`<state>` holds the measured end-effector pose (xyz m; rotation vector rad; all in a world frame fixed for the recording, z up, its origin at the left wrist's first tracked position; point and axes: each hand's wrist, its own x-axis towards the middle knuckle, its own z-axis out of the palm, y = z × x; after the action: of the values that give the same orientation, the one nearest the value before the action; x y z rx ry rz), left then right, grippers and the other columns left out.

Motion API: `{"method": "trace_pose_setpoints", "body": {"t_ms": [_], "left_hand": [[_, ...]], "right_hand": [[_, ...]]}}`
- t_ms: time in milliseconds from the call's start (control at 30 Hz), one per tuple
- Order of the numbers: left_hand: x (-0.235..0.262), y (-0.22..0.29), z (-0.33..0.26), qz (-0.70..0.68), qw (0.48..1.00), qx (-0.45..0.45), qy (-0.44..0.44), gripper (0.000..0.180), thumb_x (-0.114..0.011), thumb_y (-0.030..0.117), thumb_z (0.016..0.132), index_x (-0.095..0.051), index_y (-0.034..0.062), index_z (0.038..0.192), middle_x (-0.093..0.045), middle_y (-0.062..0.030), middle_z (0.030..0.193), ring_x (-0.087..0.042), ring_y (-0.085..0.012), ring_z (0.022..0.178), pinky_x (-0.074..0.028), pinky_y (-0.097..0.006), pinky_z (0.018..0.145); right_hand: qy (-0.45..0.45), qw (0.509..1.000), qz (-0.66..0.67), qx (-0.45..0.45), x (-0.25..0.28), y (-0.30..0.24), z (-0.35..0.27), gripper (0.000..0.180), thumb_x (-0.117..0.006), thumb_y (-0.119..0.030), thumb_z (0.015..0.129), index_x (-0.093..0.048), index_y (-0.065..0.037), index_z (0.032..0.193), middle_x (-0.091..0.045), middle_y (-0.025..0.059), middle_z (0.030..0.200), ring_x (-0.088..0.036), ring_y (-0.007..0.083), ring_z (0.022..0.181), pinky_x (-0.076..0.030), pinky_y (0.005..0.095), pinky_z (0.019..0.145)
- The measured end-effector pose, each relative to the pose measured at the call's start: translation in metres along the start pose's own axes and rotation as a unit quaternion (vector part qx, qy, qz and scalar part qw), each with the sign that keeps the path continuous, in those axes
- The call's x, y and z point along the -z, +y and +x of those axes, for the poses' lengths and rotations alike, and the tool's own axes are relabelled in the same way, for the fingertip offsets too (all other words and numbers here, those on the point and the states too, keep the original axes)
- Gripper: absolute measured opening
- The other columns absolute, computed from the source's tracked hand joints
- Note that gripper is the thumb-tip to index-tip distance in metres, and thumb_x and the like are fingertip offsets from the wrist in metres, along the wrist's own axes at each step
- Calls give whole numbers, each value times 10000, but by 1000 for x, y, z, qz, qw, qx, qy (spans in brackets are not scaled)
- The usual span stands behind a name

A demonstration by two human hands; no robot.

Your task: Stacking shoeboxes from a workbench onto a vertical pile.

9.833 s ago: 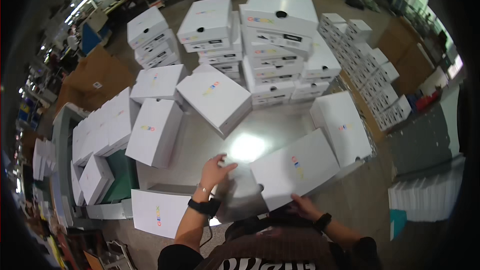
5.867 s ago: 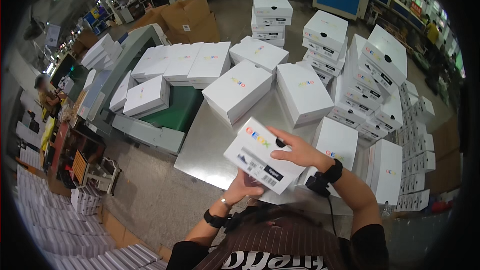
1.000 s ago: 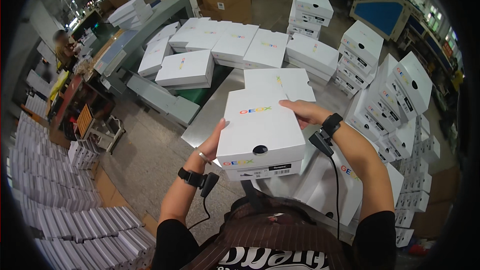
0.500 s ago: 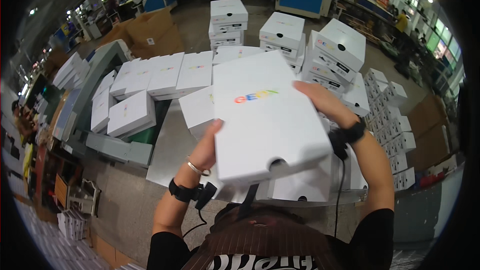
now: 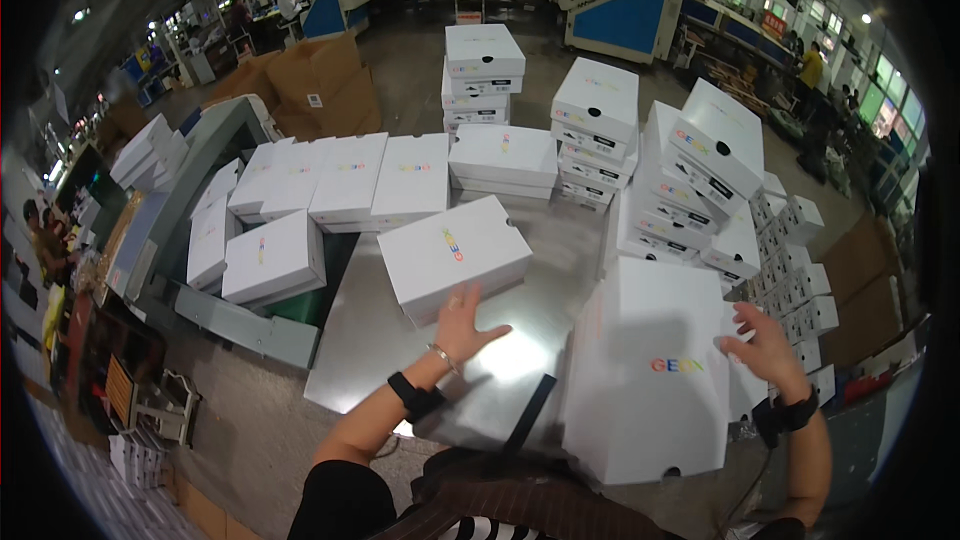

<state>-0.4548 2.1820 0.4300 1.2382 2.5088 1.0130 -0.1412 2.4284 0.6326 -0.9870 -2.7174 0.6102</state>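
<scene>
A lidded white shoe box (image 5: 420,258) with a coloured logo lies at an angle on the metal table. Against its near side is my left hand (image 5: 463,328), fingers spread and thumb out, holding nothing; whether the fingertips touch the box I cannot tell. On my right, a large white shoe box (image 5: 640,405) tops a stack at the table's near edge. My right hand (image 5: 765,348) is beside that box's right side, with thumb and fingers apart and nothing in them. Both wrists wear black straps.
The metal table (image 5: 400,365) has a black strip at its near edge. White shoe boxes (image 5: 345,175) line a conveyor (image 5: 245,325) at the left. Taller stacks (image 5: 595,105) stand behind and right. Brown cartons (image 5: 320,80) sit on the floor beyond. More box piles (image 5: 795,280) rise at far right.
The white shoe box that both hands held in front of me now rests on the right-hand stack. Both hands have let go; the left has moved to the angled box on the table.
</scene>
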Motion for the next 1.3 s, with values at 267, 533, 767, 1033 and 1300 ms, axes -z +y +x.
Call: {"method": "trace_pose_setpoints", "body": {"t_ms": [267, 533, 767, 1033, 1300], "left_hand": [[53, -131, 137, 203, 967, 88, -126, 773, -614, 534, 624, -392, 16, 1152, -405, -197, 1170, -311, -309, 1156, -265, -491, 902], [62, -201, 131, 79, 951, 111, -278, 835, -614, 652, 522, -507, -14, 1014, -569, -176, 939, -539, -303, 908, -430, -349, 787], [76, -241, 52, -221, 900, 205, -314, 602, -710, 490, 556, -532, -3, 851, -543, -102, 736, -514, -200, 682, -413, -286, 624], [150, -273, -51, -389, 815, 354, -243, 589, -795, 276, 545, -459, -4, 939, -552, -112, 886, -524, -172, 827, -420, -278, 750], [157, -275, -156, -402, 803, 432, -90, 565, -747, 114, 613, -399, -61, 1022, -557, -156, 921, -548, -192, 845, -455, -313, 749]], "right_hand": [[-156, 968, 0, 196, -110, -145, 244, 241, -589, -233, 692, -532, -9, 621, -474, 70, 495, -426, 167, 445, -362, 315, 450], [-61, 811, 510, -281, -371, -157, 433, 397, -572, -262, 763, -473, -7, 1051, -517, 113, 847, -506, 196, 602, -465, 318, 493], [99, 814, 542, -185, -461, -149, 471, 597, -657, -109, 672, -372, -27, 1190, -526, 152, 1009, -553, 266, 842, -445, 303, 731], [45, 598, 765, -236, -433, -137, 369, 359, -558, -184, 782, -440, -43, 1091, -515, 85, 1009, -511, 199, 934, -454, 339, 739], [106, 643, 719, -241, -412, -96, 197, 427, -472, -301, 824, -386, -55, 1162, -468, 62, 1105, -455, 177, 1012, -389, 343, 825]]}}
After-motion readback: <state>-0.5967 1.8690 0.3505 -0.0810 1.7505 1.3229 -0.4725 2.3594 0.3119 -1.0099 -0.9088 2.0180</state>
